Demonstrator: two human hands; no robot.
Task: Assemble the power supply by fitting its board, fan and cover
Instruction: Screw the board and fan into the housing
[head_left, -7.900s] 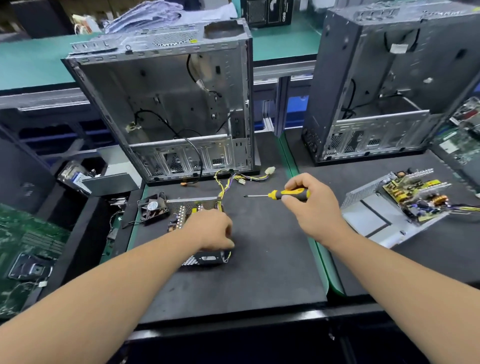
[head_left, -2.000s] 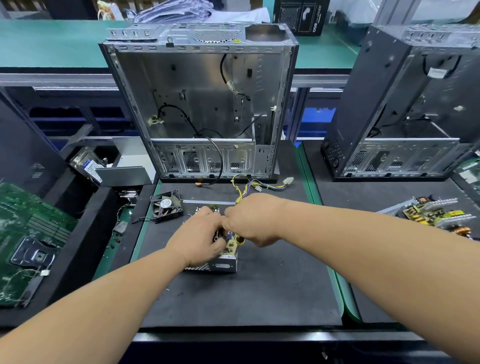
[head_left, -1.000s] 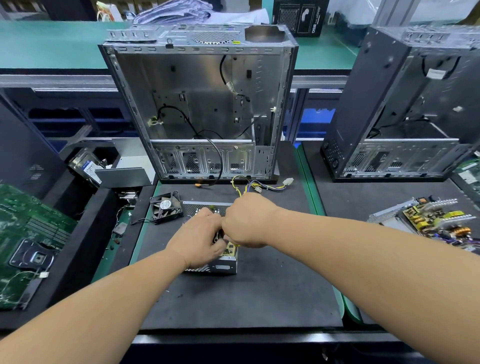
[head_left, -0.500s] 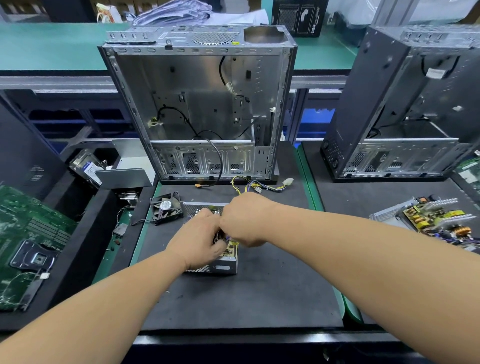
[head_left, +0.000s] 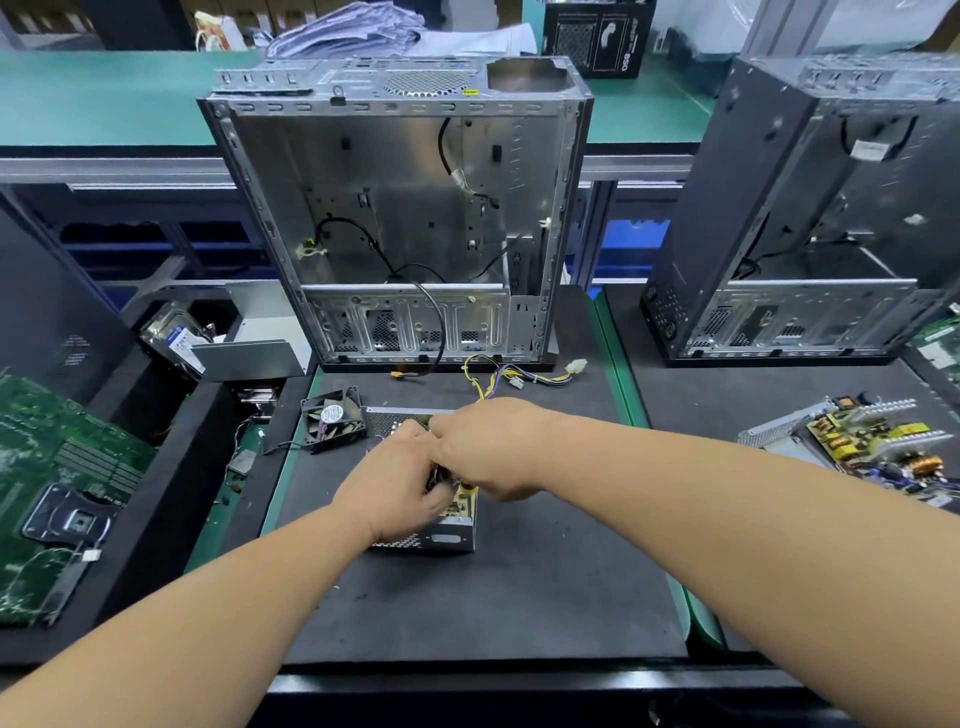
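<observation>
The power supply case (head_left: 448, 540), a small perforated metal box, lies on the black mat (head_left: 519, 597) with its yellowish board (head_left: 464, 503) inside. My left hand (head_left: 395, 486) curls over the case's near left part and holds it. My right hand (head_left: 488, 452) is fisted just above the board, touching the left hand; the screwdriver it grips is almost wholly hidden under the fist. The black fan (head_left: 335, 418) lies loose on the mat left of the case. Yellow and purple wires (head_left: 511, 374) run from the case toward the back.
An open silver computer chassis (head_left: 400, 208) stands behind the mat, a second dark chassis (head_left: 800, 218) at the right. Another opened power supply with its board (head_left: 878, 447) lies at the right. A green motherboard (head_left: 57, 483) and a hard drive (head_left: 174, 332) lie at the left.
My right hand brought the yellow-handled screwdriver from the right down onto the case. Over the last second both hands stay pressed together there, shifting only slightly.
</observation>
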